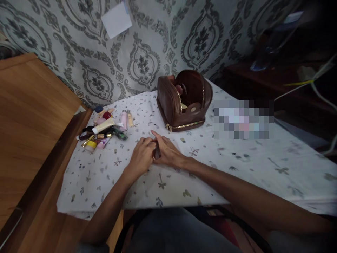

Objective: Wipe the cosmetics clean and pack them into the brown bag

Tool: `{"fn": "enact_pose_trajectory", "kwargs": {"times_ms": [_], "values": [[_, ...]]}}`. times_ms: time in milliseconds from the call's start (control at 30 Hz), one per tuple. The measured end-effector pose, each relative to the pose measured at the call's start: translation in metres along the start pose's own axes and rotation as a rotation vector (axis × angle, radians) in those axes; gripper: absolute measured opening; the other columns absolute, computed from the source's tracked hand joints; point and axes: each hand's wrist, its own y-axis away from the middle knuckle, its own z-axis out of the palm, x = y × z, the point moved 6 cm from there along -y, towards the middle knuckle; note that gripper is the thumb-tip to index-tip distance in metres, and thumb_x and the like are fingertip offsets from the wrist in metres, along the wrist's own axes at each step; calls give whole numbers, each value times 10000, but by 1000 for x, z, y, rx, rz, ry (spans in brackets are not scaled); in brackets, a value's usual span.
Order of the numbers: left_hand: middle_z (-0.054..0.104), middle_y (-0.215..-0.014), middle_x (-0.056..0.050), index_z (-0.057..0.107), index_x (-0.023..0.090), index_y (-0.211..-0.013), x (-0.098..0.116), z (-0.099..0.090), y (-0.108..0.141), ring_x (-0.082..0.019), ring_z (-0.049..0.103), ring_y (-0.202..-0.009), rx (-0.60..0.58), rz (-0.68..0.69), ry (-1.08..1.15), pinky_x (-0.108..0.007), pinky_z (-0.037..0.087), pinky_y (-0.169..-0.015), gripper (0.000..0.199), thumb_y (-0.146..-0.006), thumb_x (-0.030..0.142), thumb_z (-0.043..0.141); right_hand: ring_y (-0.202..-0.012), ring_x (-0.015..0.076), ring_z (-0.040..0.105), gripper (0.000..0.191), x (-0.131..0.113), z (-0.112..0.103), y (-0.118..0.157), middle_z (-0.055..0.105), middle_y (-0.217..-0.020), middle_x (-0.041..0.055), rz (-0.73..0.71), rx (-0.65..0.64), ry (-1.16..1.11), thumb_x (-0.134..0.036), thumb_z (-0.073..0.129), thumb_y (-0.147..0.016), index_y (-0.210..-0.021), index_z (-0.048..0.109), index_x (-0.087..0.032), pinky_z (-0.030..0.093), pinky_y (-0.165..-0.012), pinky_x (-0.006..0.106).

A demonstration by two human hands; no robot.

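My left hand (142, 153) and my right hand (168, 151) meet over the front middle of the cloth-covered table. The left fingers are curled in against the right hand, and the right hand is closed around them, one digit pointing up and away. Between the palms there is a small dark gap; whether anything is held there I cannot make out. Just beyond my hands stands a brown makeup bag (168, 102), unzipped, its lid folded back, with a few items partly visible inside. To the left lies a pile of cosmetics, including a cream-coloured tube (104, 125) and a yellow-banded jar (91, 146).
A pink tube (123, 119) lies at the pile's right side. On the right, a blurred-out patch (243, 119) hides something on the tablecloth (231, 182). A wooden panel (34, 102) borders the left side; a bottle (273, 42) and cables are at the far right.
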Motion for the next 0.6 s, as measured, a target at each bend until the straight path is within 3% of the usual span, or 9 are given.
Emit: {"fn": "enact_pose_trajectory", "kwargs": {"times_ms": [133,333,600], "values": [[629,-1028,-76,656,188,-1034,-22,-3,-2,-236,545,-983,37,-43,62,-383,480,-896,340,-861,22,416,-1193,344,511,1269,1,-1,1,562,-1263,190,51,-40,-13,-316,861,-579,-1559,70,-155,406,-1008,505],[634,-1050,-88,661,176,-1102,-58,-4,24,-229,578,-1034,208,-153,190,-393,475,-940,318,-902,99,425,-1142,328,525,1271,1,0,1,592,-1172,131,39,-37,-15,-311,862,-589,-1565,53,-211,401,-1007,522],[681,-1066,-104,643,176,-1196,-74,6,54,-227,635,-1008,291,-306,435,-371,504,-872,329,-935,262,462,-1154,334,522,1139,1,1,2,577,-1204,148,23,-45,8,-312,837,-628,-1551,175,-220,425,-989,532]]}}
